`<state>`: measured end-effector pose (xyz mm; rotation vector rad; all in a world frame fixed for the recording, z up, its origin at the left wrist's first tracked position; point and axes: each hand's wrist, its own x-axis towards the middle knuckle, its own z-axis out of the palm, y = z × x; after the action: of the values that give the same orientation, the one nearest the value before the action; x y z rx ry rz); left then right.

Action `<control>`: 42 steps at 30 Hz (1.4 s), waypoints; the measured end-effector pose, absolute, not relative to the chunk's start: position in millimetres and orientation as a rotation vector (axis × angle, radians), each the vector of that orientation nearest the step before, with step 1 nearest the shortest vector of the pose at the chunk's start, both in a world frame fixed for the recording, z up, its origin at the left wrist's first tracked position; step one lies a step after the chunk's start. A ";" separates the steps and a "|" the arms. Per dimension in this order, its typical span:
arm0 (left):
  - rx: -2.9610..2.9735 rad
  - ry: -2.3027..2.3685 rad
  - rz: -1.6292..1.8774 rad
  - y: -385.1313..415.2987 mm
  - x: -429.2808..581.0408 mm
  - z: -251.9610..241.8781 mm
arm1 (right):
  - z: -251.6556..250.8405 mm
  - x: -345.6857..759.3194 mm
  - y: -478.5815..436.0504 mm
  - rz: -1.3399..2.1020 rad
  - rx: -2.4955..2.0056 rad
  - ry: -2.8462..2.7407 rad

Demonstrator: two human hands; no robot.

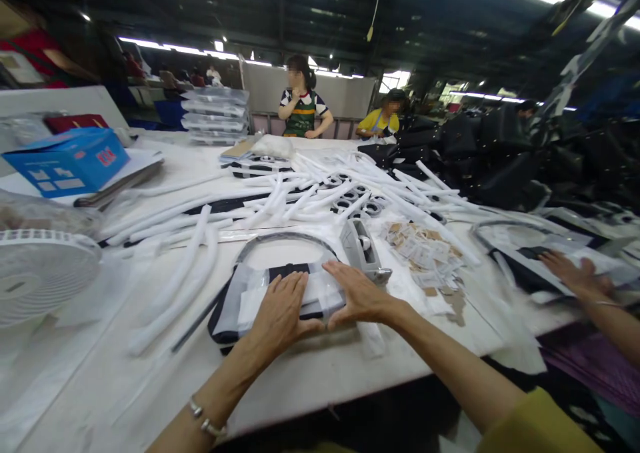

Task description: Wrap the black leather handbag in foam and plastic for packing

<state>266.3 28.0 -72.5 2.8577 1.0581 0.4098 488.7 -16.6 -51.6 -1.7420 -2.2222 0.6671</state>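
Observation:
A black bag (225,319) lies on the white table, partly covered by translucent white wrapping (253,293), its wrapped handle (285,237) curving away behind it. My left hand (283,306) rests flat on the wrapping at the bag's middle, fingers stretched forward. On the bag's right part lies my right hand (357,296), fingers spread and pointing left, its thumb near the left thumb. Just beyond the right hand stands a grey tape dispenser (361,245). What lies beneath both palms is hidden.
White foam tubes (280,203) and black rings spread behind the bag. Paper tags (425,256) are piled right of the dispenser. A white fan (45,276) and blue box (70,163) are at left. Another person's hand (575,273) touches a similar bag at right. Two people are across the table.

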 end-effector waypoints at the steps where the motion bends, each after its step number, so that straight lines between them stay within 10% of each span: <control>1: 2.840 1.075 0.405 27.6 267.8 -73.5 | -54.4 489.3 -14.5 0.631 -1.741 -2.248; 23: 2.798 0.981 0.459 23.9 267.6 -73.8 | -78.4 487.7 -15.4 0.361 -1.583 -2.209; 42: 2.929 0.592 0.817 19.1 258.4 -85.2 | -34.8 484.3 17.7 0.795 -2.095 -1.866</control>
<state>258.4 19.1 -85.2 2.9290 0.5916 0.8172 484.3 17.7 -34.8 -2.0947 -1.8661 0.7947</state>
